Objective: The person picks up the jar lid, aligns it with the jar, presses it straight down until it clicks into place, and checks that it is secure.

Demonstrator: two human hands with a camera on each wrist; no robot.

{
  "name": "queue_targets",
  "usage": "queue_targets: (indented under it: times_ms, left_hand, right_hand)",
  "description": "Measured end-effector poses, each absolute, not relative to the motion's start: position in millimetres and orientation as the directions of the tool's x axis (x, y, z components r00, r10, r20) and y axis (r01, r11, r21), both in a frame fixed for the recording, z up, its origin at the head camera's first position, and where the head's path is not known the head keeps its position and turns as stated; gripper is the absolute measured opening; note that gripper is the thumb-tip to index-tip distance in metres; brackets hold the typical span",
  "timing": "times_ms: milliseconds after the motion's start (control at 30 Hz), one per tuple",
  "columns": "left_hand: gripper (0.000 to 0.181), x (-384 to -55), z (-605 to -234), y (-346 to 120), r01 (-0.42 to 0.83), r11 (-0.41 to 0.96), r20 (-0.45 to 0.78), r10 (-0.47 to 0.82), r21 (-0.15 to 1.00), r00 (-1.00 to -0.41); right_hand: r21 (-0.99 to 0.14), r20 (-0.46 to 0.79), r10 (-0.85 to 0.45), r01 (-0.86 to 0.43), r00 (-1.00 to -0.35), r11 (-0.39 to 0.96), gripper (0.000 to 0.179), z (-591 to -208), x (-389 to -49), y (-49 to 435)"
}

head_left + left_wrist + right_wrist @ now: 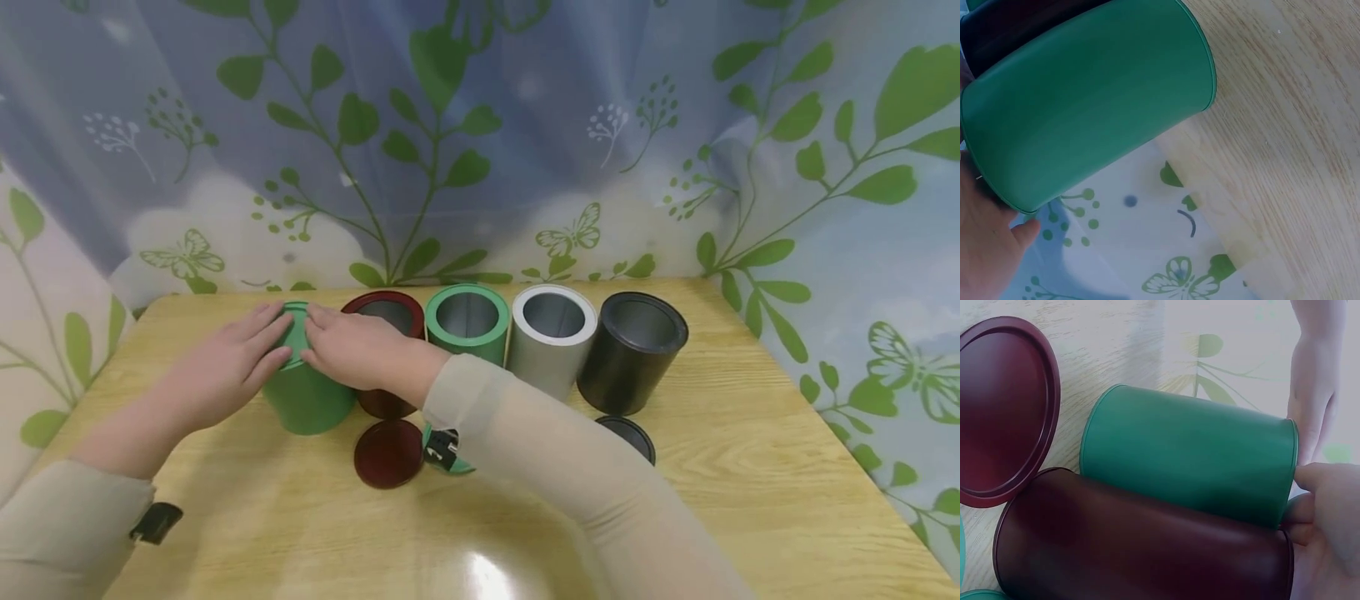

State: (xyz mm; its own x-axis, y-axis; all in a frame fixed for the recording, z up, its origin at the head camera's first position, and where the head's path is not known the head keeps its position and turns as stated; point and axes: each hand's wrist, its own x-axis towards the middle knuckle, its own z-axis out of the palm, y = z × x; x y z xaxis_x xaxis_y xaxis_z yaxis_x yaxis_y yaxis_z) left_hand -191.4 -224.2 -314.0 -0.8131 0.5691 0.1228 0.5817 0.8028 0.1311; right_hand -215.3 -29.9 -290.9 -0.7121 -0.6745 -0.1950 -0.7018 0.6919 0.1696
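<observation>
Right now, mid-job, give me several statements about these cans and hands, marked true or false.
1. The left hand and right hand both touch the top of the leftmost green cylindrical can. True.
2. The black cylindrical can wears its lid. False: its top is open.
3. The white cylindrical can stands between the black can and the open green cylindrical can. True.
4. The round dark-red lid lies behind the dark-red cylindrical can. False: it lies in front, on the wooden table.
5. The right sleeve partly hides the round black lid. True.
</observation>
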Motion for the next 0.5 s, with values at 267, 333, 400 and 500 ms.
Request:
queue_targets:
  times_ms: [267, 333, 400, 500]
  left_hand:
    - [0.059, -192.0, -312.5, -224.7, 0.538, 0.82, 0.058, 0.538, 0.195, -0.841]
    - [0.059, -192.6, -312.7, -224.2, 0.536, 0.818, 0.049, 0.539, 0.208, -0.841]
    - [0.059, -192.9, -313.1, -224.2, 0.537, 0.812, 0.041, 0.543, 0.228, -0.839]
    - [0.059, -192.2, -314.0, -225.4, 0.536, 0.805, 0.035, 0.546, 0.256, -0.837]
  right_hand:
    - [0.163, -0.19, -0.679, -0.705, -0.709, 0.691, 0.058, -288.6, -214.4, -30.5]
    - [0.159, -0.193, -0.672, -0.699, -0.715, 0.697, 0.058, -288.4, -214.4, -30.6]
    - [0.159, -0.196, -0.666, -0.693, -0.72, 0.703, 0.058, -288.1, -214.1, -31.3]
    - [0.166, -0.199, -0.663, -0.692, -0.721, 0.703, 0.058, -287.2, -213.2, -33.1]
